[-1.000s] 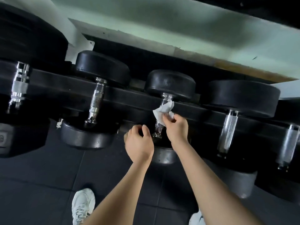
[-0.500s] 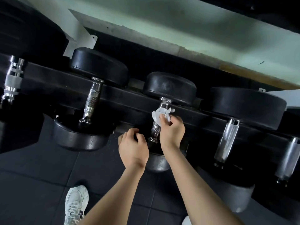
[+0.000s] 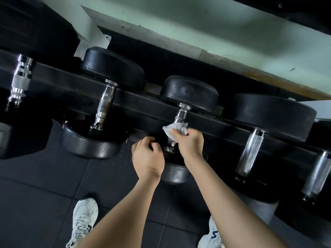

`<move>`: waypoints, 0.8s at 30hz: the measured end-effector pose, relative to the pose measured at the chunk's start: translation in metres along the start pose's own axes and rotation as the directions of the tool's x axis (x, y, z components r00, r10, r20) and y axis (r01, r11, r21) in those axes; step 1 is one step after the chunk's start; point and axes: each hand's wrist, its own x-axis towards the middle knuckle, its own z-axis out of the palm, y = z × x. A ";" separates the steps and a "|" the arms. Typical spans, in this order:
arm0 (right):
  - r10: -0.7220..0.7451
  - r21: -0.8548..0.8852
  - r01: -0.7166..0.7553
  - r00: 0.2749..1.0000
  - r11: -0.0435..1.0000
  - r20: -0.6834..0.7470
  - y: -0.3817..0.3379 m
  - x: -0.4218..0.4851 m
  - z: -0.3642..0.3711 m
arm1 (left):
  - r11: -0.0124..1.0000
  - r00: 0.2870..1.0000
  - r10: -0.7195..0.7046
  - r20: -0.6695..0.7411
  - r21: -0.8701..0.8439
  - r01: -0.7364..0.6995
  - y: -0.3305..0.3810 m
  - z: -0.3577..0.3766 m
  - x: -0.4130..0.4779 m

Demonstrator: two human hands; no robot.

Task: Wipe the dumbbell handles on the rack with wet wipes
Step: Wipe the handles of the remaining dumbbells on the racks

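White wipe (image 3: 176, 127) gripped by right hand (image 3: 191, 144) on chrome handle (image 3: 181, 115); left hand (image 3: 147, 158) curled, empty.

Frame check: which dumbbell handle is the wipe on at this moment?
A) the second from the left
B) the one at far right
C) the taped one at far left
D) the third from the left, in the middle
D: the right hand grips the white wipe against the third handle from the left, with bare chrome showing above the wipe.

Crumpled white wet wipe (image 3: 176, 128) wrapped around chrome knurled dumbbell handle (image 3: 180, 116), black rack (image 3: 143, 104)
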 end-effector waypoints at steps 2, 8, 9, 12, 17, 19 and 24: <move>-0.014 0.036 0.015 0.999 0.999 -0.033 -0.007 0.007 0.005 | 1.000 1.000 0.001 0.000 -0.006 -0.001 0.000 0.000 0.000; -0.018 -0.058 0.023 0.995 0.998 0.100 0.011 -0.007 0.001 | 1.000 1.000 0.000 -0.001 -0.004 0.000 0.001 -0.002 -0.001; -0.016 -0.072 0.023 0.995 0.997 0.095 0.009 -0.007 -0.001 | 1.000 1.000 0.000 -0.002 -0.007 0.000 0.002 -0.002 -0.001; -0.023 -0.050 0.024 1.000 0.998 0.016 -0.003 -0.008 -0.005 | 1.000 1.000 0.003 -0.004 -0.013 -0.004 0.002 -0.002 -0.001; -0.131 -0.184 0.098 0.975 0.978 -0.177 -0.015 -0.019 0.011 | 1.000 1.000 0.021 -0.009 -0.016 -0.021 0.002 -0.002 -0.002; -0.158 -0.254 0.106 0.968 0.961 -0.194 -0.015 -0.020 0.021 | 1.000 1.000 0.025 -0.017 -0.016 -0.025 0.002 -0.002 -0.001; -0.025 0.008 0.028 0.962 1.000 -0.272 -0.023 -0.015 0.038 | 1.000 0.999 0.022 -0.025 -0.020 -0.023 -0.001 0.000 0.001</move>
